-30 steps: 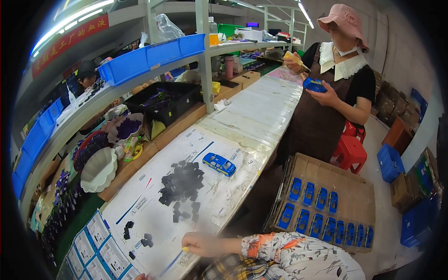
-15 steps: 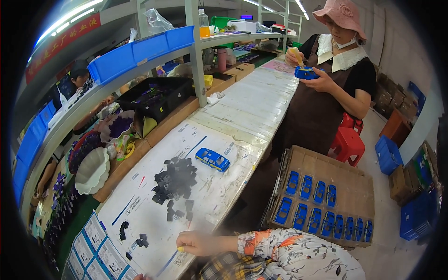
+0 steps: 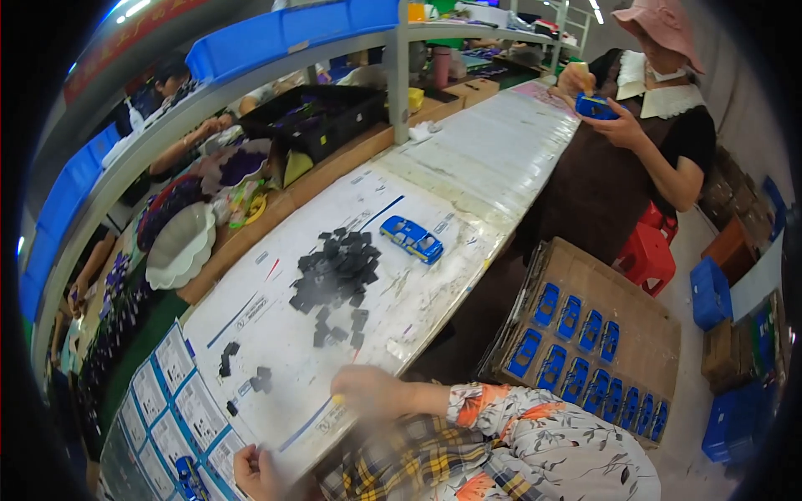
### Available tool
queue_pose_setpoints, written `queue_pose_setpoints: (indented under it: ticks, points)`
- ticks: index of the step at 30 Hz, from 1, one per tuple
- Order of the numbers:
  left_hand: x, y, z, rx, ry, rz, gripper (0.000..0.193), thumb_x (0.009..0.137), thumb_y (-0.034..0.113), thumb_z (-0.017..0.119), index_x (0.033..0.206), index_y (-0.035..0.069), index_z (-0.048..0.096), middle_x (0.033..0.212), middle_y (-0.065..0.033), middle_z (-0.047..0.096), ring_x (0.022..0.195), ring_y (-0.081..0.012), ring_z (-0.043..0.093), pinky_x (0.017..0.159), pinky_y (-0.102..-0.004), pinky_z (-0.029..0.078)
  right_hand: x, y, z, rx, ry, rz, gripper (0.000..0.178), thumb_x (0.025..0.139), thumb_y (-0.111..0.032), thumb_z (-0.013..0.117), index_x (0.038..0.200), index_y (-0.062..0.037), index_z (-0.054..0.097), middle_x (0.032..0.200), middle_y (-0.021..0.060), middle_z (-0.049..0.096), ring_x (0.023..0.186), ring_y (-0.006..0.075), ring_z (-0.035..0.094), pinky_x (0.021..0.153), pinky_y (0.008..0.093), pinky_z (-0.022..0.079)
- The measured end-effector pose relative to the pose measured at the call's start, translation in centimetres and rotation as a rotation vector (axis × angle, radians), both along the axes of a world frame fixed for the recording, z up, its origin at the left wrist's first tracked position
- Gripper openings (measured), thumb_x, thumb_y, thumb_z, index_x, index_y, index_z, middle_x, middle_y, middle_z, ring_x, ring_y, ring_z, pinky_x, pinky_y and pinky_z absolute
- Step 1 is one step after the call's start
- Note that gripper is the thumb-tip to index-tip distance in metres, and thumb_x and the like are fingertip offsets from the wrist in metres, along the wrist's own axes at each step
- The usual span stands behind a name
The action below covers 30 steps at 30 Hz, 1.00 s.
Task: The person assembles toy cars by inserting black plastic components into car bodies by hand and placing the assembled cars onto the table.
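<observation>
My right hand [image 3: 368, 391] is closed above the front edge of the table, slightly blurred. A small yellow thing [image 3: 338, 399] shows at its fingertips, its kind unclear. At the bottom of the picture, my left hand [image 3: 257, 472] is partly cut off; its thumb and finger stand apart with nothing visible between them. Left of it, a blue toy car body [image 3: 190, 478] rests on the blue-and-white printed sheet [image 3: 174, 361]. Farther off on the table lie a heap of small black pieces [image 3: 336, 269] and another blue toy car body [image 3: 411, 239]. Smaller clusters of black pieces [image 3: 261, 380] lie nearer my hands.
To the right, a cardboard box [image 3: 643, 321] bears rows of blue toy car bodies [image 3: 554, 367]. Beyond it, a co-worker [image 3: 660, 125] holds another blue car body and a yellowish tool. A metal shelf [image 3: 396, 83] with blue bins [image 3: 292, 37] borders the table's left side.
The view has shifted, so the table's contents sit farther right and higher. More of my left hand shows, and a blue car body has come into view beside it. My right hand stays closed.
</observation>
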<state>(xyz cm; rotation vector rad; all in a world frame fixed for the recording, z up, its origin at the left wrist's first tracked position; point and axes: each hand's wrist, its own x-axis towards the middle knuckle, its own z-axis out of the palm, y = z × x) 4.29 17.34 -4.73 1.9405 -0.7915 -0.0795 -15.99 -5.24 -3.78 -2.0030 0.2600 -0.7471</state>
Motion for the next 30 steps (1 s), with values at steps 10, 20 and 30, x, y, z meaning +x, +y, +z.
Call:
queue_pose_setpoints:
  ticks: [10, 20, 30]
  points:
    - [-0.4, 0.0, 1.2, -0.018, 0.010, 0.008, 0.015, 0.074, -0.003, 0.061, 0.088, 0.000, 0.057, 0.070, 0.0018, 0.048, 0.058, -0.0048, 0.038, 0.053, -0.0178, 0.033, -6.4, -14.0, 3.5, -0.678, 0.177, -0.874, 0.058, 0.067, -0.011, 0.063, 0.122, -0.0059, 0.044, 0.120, 0.0205, 0.044, 0.111, 0.0406, 0.040, 0.095, 0.0476, 0.031]
    - [0.2, 0.8, -0.1, 0.038, -0.032, 0.019, 0.015, 0.075, 0.002, 0.061, 0.089, 0.001, 0.056, 0.070, 0.0000, 0.050, 0.058, -0.0063, 0.041, 0.054, -0.0199, 0.036, -8.4, -19.7, -0.5, -0.436, 0.298, -0.858, 0.065, 0.073, -0.021, 0.062, 0.129, -0.0021, 0.036, 0.106, 0.0214, 0.053, 0.099, 0.0367, 0.048, 0.089, 0.0437, 0.037]
    - [-1.6, 0.7, 2.3, -0.012, 0.013, 0.077, 0.023, 0.080, 0.011, 0.064, 0.097, -0.004, 0.062, 0.081, -0.0122, 0.064, 0.073, -0.0189, 0.059, 0.069, -0.0310, 0.048, -6.9, -11.7, 3.8, 1.021, -0.454, -0.212, 0.030, 0.087, -0.031, 0.050, 0.103, -0.0058, 0.052, 0.093, 0.0099, 0.062, 0.075, 0.0137, 0.058, 0.071, 0.0292, 0.048]
